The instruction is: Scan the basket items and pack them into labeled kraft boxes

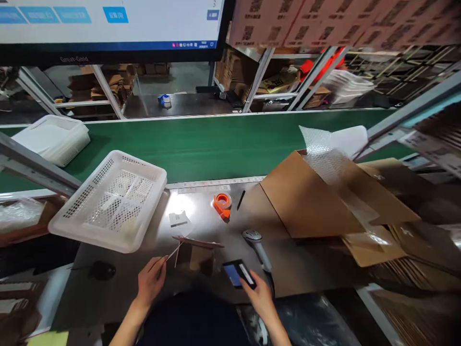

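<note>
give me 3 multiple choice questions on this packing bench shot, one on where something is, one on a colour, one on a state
1. Where does the barcode scanner lie?
A. on the steel bench beside the right hand
B. inside the white basket
C. on the green belt

2. What colour is the tape dispenser?
A. blue
B. orange
C. black

3. What is the state of the right hand?
A. flat on the bench
B. gripping the scanner
C. closed on a small dark box with a blue face

Answers:
1. A, the scanner rests on the bench just ahead of the right hand.
2. B, its body is bright orange.
3. C, the fingers hold the small box; the left hand pinches a thin strip.
</note>
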`<state>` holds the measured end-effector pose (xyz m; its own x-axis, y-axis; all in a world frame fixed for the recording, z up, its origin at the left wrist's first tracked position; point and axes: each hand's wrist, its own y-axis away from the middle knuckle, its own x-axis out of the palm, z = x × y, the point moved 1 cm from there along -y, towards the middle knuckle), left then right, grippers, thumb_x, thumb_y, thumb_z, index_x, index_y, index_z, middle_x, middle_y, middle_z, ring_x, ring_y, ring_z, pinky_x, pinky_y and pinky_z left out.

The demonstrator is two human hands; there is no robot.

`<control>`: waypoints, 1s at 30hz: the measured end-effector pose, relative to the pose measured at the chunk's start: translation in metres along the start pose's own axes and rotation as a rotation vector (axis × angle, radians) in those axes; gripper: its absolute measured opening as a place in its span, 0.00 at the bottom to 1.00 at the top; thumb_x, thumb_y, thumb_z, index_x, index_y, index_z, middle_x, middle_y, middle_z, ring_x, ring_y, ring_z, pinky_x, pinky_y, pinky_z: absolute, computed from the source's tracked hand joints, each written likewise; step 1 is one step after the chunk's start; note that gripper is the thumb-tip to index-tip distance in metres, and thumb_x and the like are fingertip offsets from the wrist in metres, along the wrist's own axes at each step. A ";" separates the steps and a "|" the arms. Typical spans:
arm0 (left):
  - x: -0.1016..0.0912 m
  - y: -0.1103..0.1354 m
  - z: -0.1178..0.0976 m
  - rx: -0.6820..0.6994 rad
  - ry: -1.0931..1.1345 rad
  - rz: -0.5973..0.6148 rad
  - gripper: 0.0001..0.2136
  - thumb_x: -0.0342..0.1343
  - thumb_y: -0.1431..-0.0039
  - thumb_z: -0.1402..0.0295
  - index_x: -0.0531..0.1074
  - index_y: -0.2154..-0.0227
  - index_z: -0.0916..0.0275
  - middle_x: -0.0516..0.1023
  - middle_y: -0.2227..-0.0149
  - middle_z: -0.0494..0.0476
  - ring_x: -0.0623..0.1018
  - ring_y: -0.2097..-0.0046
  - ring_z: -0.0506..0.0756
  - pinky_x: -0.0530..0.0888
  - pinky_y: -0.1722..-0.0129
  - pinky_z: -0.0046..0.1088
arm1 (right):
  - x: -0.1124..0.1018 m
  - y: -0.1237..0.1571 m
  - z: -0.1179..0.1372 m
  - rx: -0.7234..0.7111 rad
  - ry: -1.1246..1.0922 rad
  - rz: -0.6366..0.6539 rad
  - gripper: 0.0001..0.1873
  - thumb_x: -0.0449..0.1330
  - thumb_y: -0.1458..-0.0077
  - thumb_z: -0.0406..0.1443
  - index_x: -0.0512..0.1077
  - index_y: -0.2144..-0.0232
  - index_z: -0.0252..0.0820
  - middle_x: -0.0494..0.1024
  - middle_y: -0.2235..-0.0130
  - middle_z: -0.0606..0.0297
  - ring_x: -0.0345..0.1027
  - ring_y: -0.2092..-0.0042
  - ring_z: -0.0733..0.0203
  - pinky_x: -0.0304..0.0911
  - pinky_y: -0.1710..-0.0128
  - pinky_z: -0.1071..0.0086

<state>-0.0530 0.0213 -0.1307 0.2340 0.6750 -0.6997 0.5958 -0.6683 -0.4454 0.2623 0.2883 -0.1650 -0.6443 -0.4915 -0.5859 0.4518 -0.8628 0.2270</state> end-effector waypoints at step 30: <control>0.091 -0.132 0.073 -0.305 -0.217 0.418 0.20 0.62 0.40 0.68 0.72 0.46 0.68 0.81 0.47 0.72 0.81 0.44 0.65 0.78 0.45 0.41 | 0.103 0.015 0.059 -0.187 0.414 0.446 0.25 0.60 0.32 0.42 0.76 0.37 0.41 0.79 0.39 0.48 0.75 0.39 0.38 0.73 0.40 0.51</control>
<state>-0.1668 0.1485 -0.1768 0.3537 0.2713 -0.8951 0.6889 -0.7229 0.0531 0.1662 0.2180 -0.1757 -0.0938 -0.6801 -0.7271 0.7462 -0.5315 0.4009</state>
